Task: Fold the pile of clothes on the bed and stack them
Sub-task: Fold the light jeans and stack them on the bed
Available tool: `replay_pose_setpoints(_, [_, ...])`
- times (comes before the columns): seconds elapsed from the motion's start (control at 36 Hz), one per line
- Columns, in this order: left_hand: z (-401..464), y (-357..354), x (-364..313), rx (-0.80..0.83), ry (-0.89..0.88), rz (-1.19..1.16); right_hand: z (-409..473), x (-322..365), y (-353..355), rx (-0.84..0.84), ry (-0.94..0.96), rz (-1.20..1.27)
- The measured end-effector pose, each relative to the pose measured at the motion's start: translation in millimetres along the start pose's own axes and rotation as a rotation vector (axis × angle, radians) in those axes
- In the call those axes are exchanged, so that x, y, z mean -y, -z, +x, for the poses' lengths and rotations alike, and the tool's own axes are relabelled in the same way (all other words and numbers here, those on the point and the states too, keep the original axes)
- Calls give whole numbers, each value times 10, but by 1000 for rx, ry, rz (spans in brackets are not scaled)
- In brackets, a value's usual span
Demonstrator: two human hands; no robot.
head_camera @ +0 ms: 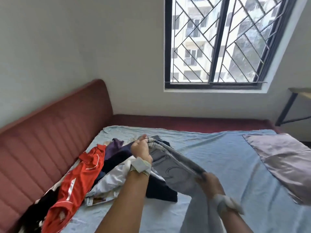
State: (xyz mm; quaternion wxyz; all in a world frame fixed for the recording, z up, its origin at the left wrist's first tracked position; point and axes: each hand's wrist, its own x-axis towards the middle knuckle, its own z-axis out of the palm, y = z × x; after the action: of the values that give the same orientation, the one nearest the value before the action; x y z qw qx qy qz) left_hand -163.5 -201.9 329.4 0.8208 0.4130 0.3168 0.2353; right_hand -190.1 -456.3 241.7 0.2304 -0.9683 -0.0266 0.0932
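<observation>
A wide bed with a pale blue sheet (210,148) fills the lower half of the view, backed on the left by a padded, ribbed headboard in dusty red fabric (55,132). Above its far edge sits a black-framed window with a diagonal metal grille (217,42), and at the right edge a wooden worktop on black legs (301,93) just shows. A shiny grey-lilac pillow (282,158) lies on the right side of the sheet.

The pile of unfolded clothes (94,174) sprawls along the left of the bed beside the headboard: a red sports shirt with white trim (79,179), a black and white garment (38,214) nearest the camera, a silvery white piece (109,180), a navy garment (161,190) and a purple one (116,147).

A pair of light grey jeans (170,162) is held up over the pile's right side, stretched between the two hands, one leg hanging down toward the camera. The left hand (140,148) pinches the waistband at the far end, fingers curled round the cloth. The right hand (210,182), blurred, grips the near end of the waistband. Both wrists wear pale strapped bands.
</observation>
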Motion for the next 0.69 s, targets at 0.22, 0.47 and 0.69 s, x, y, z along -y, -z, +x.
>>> replay_pose_setpoints(0.22, [203,467,158,-134,-26,78,-150,-111,-297,-76,-52,251])
replay_pose_setpoints(0.47, [366,987,339,-221,-17,248,3,148,-127,-51,152,582])
replay_pose_setpoints(0.69, [799,1383,615,-234,131,323,201,42,-505,485,168,92])
